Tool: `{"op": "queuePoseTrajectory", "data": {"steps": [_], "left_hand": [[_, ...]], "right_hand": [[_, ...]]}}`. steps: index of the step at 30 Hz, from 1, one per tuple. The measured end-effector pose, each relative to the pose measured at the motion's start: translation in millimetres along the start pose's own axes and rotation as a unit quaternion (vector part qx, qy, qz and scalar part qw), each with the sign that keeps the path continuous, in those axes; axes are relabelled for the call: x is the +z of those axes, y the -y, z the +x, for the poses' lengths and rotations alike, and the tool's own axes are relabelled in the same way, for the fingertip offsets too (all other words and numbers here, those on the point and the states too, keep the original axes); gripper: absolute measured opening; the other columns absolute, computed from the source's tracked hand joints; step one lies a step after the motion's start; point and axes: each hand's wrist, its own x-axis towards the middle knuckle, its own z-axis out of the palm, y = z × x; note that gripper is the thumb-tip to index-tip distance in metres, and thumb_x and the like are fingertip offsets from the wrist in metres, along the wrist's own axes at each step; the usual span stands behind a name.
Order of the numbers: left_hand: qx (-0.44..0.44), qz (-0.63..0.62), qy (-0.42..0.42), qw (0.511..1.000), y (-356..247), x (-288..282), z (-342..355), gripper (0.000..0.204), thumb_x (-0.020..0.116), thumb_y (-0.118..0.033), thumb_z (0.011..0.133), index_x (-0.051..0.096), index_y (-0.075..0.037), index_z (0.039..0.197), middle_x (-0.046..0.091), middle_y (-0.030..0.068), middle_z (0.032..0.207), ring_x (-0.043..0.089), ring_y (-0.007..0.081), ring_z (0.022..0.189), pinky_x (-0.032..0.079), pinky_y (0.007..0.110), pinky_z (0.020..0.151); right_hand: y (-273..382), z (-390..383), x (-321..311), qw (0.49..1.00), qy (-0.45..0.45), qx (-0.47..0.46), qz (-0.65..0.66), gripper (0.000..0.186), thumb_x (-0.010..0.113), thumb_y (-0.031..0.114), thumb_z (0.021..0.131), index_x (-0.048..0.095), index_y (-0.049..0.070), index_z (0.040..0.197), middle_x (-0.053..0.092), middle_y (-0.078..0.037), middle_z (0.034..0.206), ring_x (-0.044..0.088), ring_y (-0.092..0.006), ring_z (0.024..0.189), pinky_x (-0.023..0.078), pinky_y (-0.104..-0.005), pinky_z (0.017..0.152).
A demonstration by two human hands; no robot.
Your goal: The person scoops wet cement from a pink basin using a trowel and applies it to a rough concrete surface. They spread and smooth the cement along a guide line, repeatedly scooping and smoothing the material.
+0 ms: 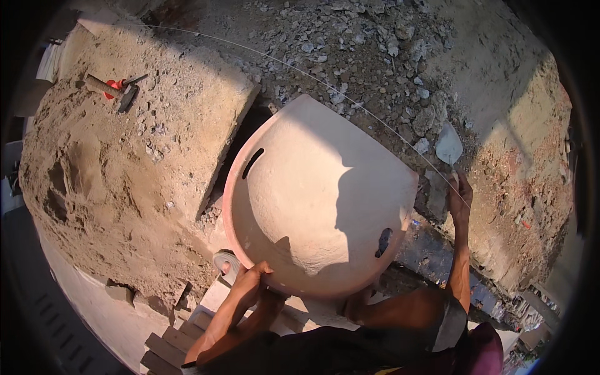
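Note:
A large, shallow, pinkish clay basin (300, 181) lies in front of me, rounded at the near side and pointed at the far end. Oblong slots pierce its left wall and its right wall. My left hand (253, 279) grips the near-left rim, thumb on top and the other fingers hidden underneath. Off to the right, my right hand (459, 192) is closed around the handle of a trowel (449, 145). The trowel's pale, leaf-shaped blade points away from me over the rubble, apart from the basin.
A thin string (294, 67) crosses from far left to my right hand. On the sandy slab (169, 125) at left lie a hammer (128, 98) and a red-marked tool. Rubble (375, 56) fills the far side. Bricks (178, 339) stand at lower left; dark wet ground (431, 250) borders the right.

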Motion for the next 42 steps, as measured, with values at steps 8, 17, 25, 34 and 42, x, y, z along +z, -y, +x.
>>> {"op": "queuePoseTrajectory", "data": {"steps": [8, 17, 25, 34, 42], "left_hand": [[0.049, 0.025, 0.037, 0.998, 22.7, -11.0, 0.9, 0.011, 0.066, 0.0, 0.082, 0.063, -0.001, 0.093, 0.062, 0.0068, 0.089, 0.061, 0.0193, 0.08, 0.052, 0.033, 0.072], [0.02, 0.07, 0.03, 0.997, 25.6, -8.8, 15.5, 0.014, 0.067, -0.003, 0.082, 0.059, -0.01, 0.073, 0.047, -0.0026, 0.062, 0.049, 0.0111, 0.063, 0.043, 0.032, 0.059], [0.014, 0.032, 0.019, 0.999, 40.8, -5.1, 28.0, 0.014, 0.067, -0.003, 0.083, 0.06, -0.012, 0.076, 0.049, -0.0034, 0.066, 0.047, 0.0116, 0.057, 0.048, 0.033, 0.061], [-0.011, -0.012, 0.041, 0.999, 36.8, -14.6, 13.1, 0.014, 0.066, 0.001, 0.084, 0.061, -0.003, 0.097, 0.065, 0.0033, 0.085, 0.067, 0.0155, 0.071, 0.059, 0.032, 0.063], [-0.025, -0.018, 0.043, 0.999, 39.0, -18.9, 10.9, 0.022, 0.066, 0.005, 0.083, 0.062, -0.006, 0.102, 0.067, 0.0036, 0.091, 0.066, 0.0173, 0.074, 0.055, 0.031, 0.063]], "right_hand": [[14.8, -48.8, -6.2, 0.992, 0.081, 0.08, 0.06, 0.04, 0.065, 0.027, 0.103, 0.062, -0.001, 0.132, 0.052, 0.003, 0.065, 0.041, -0.004, 0.047, 0.03, -0.0251, 0.042], [77.8, 38.9, 79.1, 0.978, 0.177, 0.007, 0.112, 0.034, 0.067, 0.032, 0.102, 0.071, 0.0, 0.112, 0.055, 0.001, 0.063, 0.045, -0.0062, 0.041, 0.031, -0.0283, 0.037], [92.0, -49.7, 91.4, 0.949, 0.125, -0.285, -0.041, 0.045, 0.068, 0.033, 0.101, 0.067, 0.0, 0.131, 0.06, 0.001, 0.069, 0.047, -0.0055, 0.048, 0.037, -0.0278, 0.045], [76.3, -56.8, -32.9, 0.974, 0.185, 0.134, -0.003, 0.038, 0.065, 0.031, 0.102, 0.068, -0.001, 0.122, 0.051, 0.003, 0.062, 0.04, -0.0059, 0.042, 0.03, -0.0256, 0.039], [120.1, -27.0, 0.5, 0.9, 0.396, 0.18, -0.006, 0.037, 0.065, 0.036, 0.102, 0.072, 0.002, 0.115, 0.052, 0.003, 0.06, 0.045, -0.0065, 0.04, 0.032, -0.0255, 0.038]]}}
